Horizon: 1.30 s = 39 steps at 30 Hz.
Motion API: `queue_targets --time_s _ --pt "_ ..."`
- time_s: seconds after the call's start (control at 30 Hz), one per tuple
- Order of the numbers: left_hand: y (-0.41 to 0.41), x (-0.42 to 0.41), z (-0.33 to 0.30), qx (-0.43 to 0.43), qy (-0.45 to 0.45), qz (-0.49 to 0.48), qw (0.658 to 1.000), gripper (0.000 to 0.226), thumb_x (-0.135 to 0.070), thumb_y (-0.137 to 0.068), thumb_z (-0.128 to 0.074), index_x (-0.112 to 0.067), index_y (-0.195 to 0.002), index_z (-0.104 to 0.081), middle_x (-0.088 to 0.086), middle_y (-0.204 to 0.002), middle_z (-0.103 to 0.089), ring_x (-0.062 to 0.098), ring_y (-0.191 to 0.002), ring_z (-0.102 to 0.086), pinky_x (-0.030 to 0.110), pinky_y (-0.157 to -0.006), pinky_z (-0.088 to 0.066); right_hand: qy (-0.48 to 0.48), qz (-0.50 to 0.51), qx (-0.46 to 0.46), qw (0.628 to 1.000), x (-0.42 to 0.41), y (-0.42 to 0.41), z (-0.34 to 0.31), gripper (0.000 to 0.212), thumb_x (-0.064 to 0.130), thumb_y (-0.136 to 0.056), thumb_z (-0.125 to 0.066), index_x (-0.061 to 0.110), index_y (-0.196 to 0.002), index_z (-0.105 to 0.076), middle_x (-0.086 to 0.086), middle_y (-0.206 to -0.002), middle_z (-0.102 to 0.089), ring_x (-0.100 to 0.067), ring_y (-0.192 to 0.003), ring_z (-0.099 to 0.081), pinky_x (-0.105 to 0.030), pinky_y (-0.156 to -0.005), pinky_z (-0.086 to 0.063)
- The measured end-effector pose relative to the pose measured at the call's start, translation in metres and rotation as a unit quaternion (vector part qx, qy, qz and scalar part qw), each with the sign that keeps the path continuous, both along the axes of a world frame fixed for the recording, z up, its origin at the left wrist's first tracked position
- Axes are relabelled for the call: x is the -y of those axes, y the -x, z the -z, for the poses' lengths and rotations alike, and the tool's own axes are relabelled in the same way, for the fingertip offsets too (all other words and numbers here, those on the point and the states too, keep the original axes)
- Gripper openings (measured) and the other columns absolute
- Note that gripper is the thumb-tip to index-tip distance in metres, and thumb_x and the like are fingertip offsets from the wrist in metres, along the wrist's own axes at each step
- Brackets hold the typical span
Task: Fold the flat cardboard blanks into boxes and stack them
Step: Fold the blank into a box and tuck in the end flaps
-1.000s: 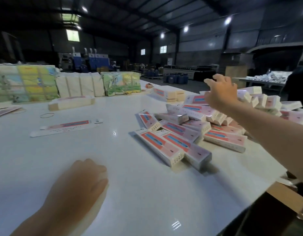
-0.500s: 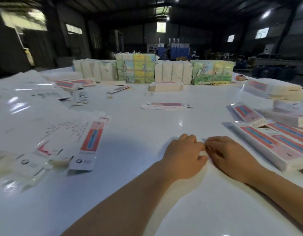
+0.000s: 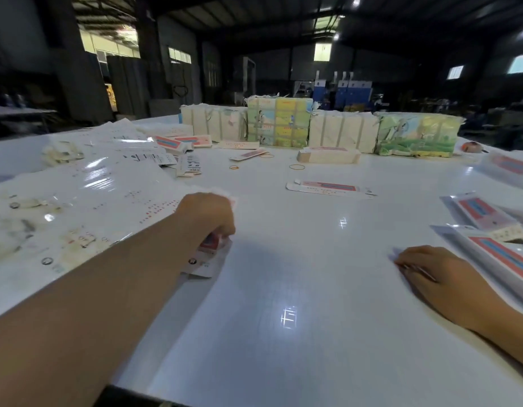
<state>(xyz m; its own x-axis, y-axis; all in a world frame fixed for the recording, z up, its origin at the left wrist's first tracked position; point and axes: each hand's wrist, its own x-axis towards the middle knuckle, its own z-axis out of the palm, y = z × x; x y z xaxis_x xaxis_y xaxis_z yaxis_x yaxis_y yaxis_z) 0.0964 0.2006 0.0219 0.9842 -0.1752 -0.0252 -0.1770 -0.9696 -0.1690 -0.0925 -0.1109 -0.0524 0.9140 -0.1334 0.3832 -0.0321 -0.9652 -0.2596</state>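
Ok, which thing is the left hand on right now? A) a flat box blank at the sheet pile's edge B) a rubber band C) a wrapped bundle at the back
A: the left hand grips a flat blank with red print showing under its fingers.

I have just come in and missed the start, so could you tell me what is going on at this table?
A person is folding printed cardboard blanks into boxes at a large white table. The left hand grips a flat blank at the edge of the loose pile of sheets. The right hand rests on the table beside the finished boxes. Another flat blank lies further out, before wrapped bundles.
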Motion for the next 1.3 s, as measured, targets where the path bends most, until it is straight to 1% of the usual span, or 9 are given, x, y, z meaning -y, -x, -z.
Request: queue_targets --time_s 0.37,0.6,0.73,0.83,0.93,1.07,1.13,1.23,1.3 --pt "-0.008 -0.013 -0.009 -0.08 0.058 -0.004 0.995 0.016 -0.022 -0.09 -0.054 -0.006 -0.093 -0.055 0.007 -0.081 -0.054 0.021 -0.068 -0.055 0.024 -0.049 -0.04 -0.01 -0.007 0.0 1.0 0.003 0.0 0.001 0.018 0.007 -0.088 -0.061 0.016 -0.097 -0.073 0.002 -0.11 -0.067 -0.021 -0.105 -0.059 -0.024 -0.085 -0.036" --pt "0.002 0.004 -0.02 0.072 0.089 0.026 0.993 0.027 -0.013 -0.088 -0.049 -0.01 -0.115 -0.053 0.004 -0.08 -0.048 0.022 -0.077 -0.051 0.03 -0.063 -0.042 -0.004 -0.014 0.007 1.0 0.0 0.0 -0.001 0.017 0.014 -0.091 -0.058 0.014 -0.1 -0.072 -0.001 -0.107 -0.068 -0.022 -0.101 -0.058 -0.023 -0.083 -0.038" --pt "0.06 0.081 -0.013 0.071 0.212 0.217 0.95 0.083 -0.001 -0.088 -0.029 -0.071 -0.119 0.002 0.008 -0.109 -0.049 0.029 -0.085 -0.053 0.047 -0.08 -0.046 -0.015 -0.014 0.001 1.0 -0.002 0.001 -0.004 0.02 0.015 -0.091 -0.056 0.014 -0.104 -0.071 -0.004 -0.111 -0.066 -0.023 -0.103 -0.055 -0.023 -0.086 -0.039" --pt "0.102 0.127 0.024 0.101 0.183 0.319 0.924 0.076 -0.013 -0.093 -0.029 -0.065 -0.127 0.014 0.01 -0.143 -0.032 0.033 -0.116 -0.044 0.047 -0.092 -0.037 -0.026 -0.014 -0.008 1.0 -0.002 0.003 -0.007 0.022 0.016 -0.09 -0.055 0.014 -0.106 -0.07 -0.004 -0.113 -0.064 -0.023 -0.104 -0.054 -0.026 -0.089 -0.04" --pt "0.121 0.146 0.063 0.208 0.118 0.368 0.899 0.056 -0.049 -0.096 -0.023 -0.046 -0.142 0.008 0.007 -0.134 -0.04 0.025 -0.111 -0.041 0.034 -0.08 -0.033 -0.049 -0.007 0.002 0.999 -0.004 0.006 -0.01 0.014 0.012 -0.087 -0.053 0.006 -0.091 -0.066 -0.004 -0.097 -0.066 -0.023 -0.089 -0.056 -0.033 -0.078 -0.045" --pt "0.114 0.145 0.068 0.279 0.173 0.394 0.858 0.064 -0.057 -0.088 -0.021 -0.026 -0.139 -0.045 0.015 -0.1 -0.061 0.033 -0.085 -0.055 0.037 -0.065 -0.04 -0.111 0.018 0.005 0.994 -0.004 0.006 -0.012 0.012 0.006 -0.085 -0.053 0.003 -0.088 -0.064 -0.006 -0.092 -0.067 -0.022 -0.083 -0.058 -0.034 -0.074 -0.045" --pt "0.11 0.144 0.068 0.286 0.177 0.399 0.853 0.066 -0.056 -0.087 -0.023 -0.021 -0.135 -0.051 0.019 -0.097 -0.062 0.036 -0.082 -0.056 0.039 -0.063 -0.043 -0.286 0.047 0.045 0.956 -0.003 0.006 -0.019 0.022 0.002 -0.085 -0.048 0.012 -0.08 -0.067 -0.004 -0.085 -0.068 -0.018 -0.076 -0.058 -0.031 -0.068 -0.045" --pt "0.109 0.146 0.066 0.258 0.162 0.401 0.864 0.065 -0.058 -0.088 -0.028 -0.021 -0.137 -0.048 0.021 -0.108 -0.06 0.037 -0.091 -0.056 0.042 -0.069 -0.045 -0.681 0.0 0.154 0.716 0.001 0.007 -0.033 0.043 0.001 -0.087 -0.036 0.011 -0.063 -0.07 -0.009 -0.071 -0.068 -0.022 -0.06 -0.058 -0.028 -0.052 -0.049" --pt "0.11 0.145 0.063 0.263 0.173 0.41 0.856 0.064 -0.058 -0.088 -0.03 -0.02 -0.137 -0.048 0.02 -0.109 -0.06 0.037 -0.091 -0.056 0.042 -0.07 -0.044 -0.758 -0.019 0.158 0.633 0.003 0.008 -0.036 0.039 0.012 -0.093 -0.041 0.009 -0.065 -0.068 -0.007 -0.064 -0.066 -0.021 -0.051 -0.058 -0.024 -0.045 -0.05"
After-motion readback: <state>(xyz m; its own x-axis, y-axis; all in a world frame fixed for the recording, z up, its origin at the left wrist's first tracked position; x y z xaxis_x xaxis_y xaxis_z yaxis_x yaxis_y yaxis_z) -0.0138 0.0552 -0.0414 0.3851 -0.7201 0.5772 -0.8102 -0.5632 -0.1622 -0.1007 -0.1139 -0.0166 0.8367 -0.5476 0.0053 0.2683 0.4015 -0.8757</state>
